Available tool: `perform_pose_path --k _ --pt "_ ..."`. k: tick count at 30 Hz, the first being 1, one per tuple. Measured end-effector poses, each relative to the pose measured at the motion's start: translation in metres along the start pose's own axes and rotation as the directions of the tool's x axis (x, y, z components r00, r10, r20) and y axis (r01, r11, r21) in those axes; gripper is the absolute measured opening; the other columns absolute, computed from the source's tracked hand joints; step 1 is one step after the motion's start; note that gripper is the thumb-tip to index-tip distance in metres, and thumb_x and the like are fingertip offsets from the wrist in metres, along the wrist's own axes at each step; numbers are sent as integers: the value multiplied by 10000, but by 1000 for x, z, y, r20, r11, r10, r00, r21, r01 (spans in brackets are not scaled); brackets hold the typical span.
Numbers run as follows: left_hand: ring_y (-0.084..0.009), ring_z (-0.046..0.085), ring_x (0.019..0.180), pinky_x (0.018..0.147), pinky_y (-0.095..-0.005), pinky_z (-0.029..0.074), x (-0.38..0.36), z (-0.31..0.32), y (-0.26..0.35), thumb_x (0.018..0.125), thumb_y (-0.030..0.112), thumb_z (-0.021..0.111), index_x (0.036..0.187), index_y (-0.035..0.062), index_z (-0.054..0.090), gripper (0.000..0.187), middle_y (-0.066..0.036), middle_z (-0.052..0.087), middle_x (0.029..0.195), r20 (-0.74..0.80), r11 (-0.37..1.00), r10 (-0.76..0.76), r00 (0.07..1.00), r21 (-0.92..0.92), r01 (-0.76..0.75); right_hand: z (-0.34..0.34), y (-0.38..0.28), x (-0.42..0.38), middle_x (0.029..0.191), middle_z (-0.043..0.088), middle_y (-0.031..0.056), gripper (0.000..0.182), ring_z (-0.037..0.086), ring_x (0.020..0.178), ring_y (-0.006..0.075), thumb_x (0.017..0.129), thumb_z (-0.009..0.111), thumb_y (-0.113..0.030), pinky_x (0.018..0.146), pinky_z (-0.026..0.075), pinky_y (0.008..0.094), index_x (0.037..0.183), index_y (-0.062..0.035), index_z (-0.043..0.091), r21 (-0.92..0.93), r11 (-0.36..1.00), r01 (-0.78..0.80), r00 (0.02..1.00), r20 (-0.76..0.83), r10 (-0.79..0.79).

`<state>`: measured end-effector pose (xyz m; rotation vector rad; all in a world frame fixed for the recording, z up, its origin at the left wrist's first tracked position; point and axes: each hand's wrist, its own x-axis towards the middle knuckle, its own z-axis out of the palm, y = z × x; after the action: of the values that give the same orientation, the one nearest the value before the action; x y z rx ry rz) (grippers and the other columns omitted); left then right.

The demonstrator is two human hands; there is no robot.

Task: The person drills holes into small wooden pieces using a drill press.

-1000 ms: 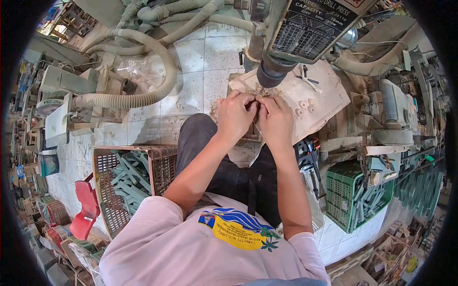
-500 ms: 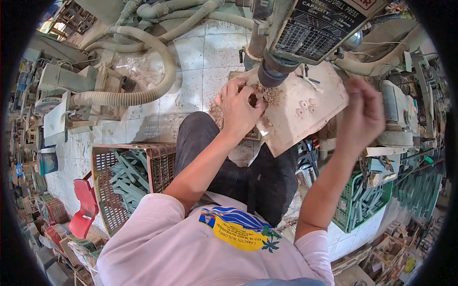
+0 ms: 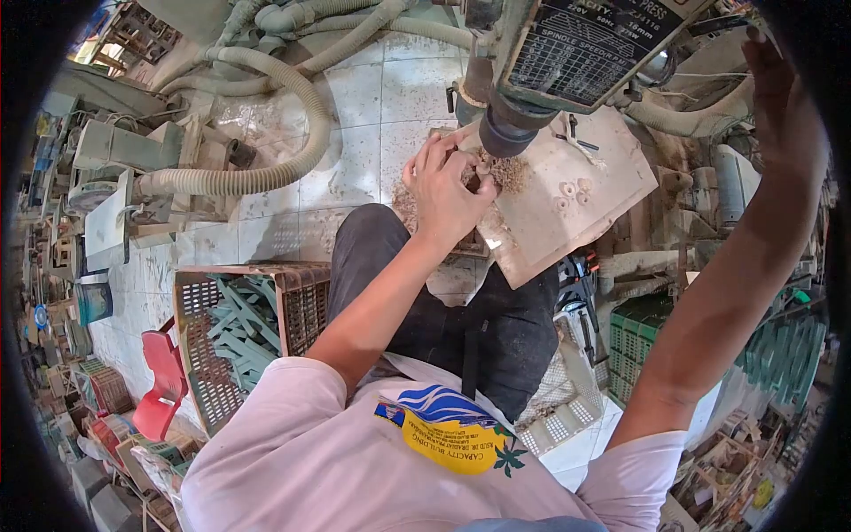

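Below the chuck of the drill press (image 3: 576,62), my left hand (image 3: 448,188) lies at the edge of a pale board (image 3: 554,230), its fingers curled around something small that I cannot make out. Wood shavings (image 3: 507,175) are heaped beside its fingertips. Several small round wooden pieces (image 3: 581,191) rest on the board. My right hand (image 3: 784,111) is raised at the upper right, near the side of the drill press, its fingers partly dark and blurred; what it touches there is unclear.
A brown crate (image 3: 197,355) of green strips stands at the left, beside a red chair (image 3: 162,386). Thick ribbed hoses (image 3: 306,133) cross the upper left floor. A green crate (image 3: 631,350) and a pale crate (image 3: 560,403) are at the right.
My right hand has moved up and to the right, away from the board. My left hand has stayed almost where it was. The view has shifted slightly.
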<state>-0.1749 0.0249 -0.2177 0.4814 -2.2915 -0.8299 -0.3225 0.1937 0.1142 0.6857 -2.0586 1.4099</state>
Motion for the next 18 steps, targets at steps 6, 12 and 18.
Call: perform_pose_path --k 6,12,18 --pt "-379 443 1420 1142 -557 251 -1 1 -1 711 165 784 903 118 735 204 -108 638 1314 37 999 -34 999 -35 35 2 -4 3 1077 717 217 304 634 737 133 1047 515 -199 658 526 235 1190 42 632 28 993 -114 993 15 113" --pt "-388 427 1435 1134 -567 270 -2 -1 1 722 165 785 935 123 761 218 -120 621 1337 62 994 -77 995 -69 81 -3 -7 -4 1060 707 240 348 591 666 105 1054 463 -231 581 498 219 1192 55 607 37 984 -175 985 11 175" --pt "-394 400 1455 1138 -570 260 -5 7 -5 721 142 807 942 104 736 235 -108 595 1395 29 992 -50 998 -116 53 -13 1 -3 1033 699 252 384 563 616 96 1048 423 -275 523 485 220 1108 63 596 180 959 -221 975 2 224"
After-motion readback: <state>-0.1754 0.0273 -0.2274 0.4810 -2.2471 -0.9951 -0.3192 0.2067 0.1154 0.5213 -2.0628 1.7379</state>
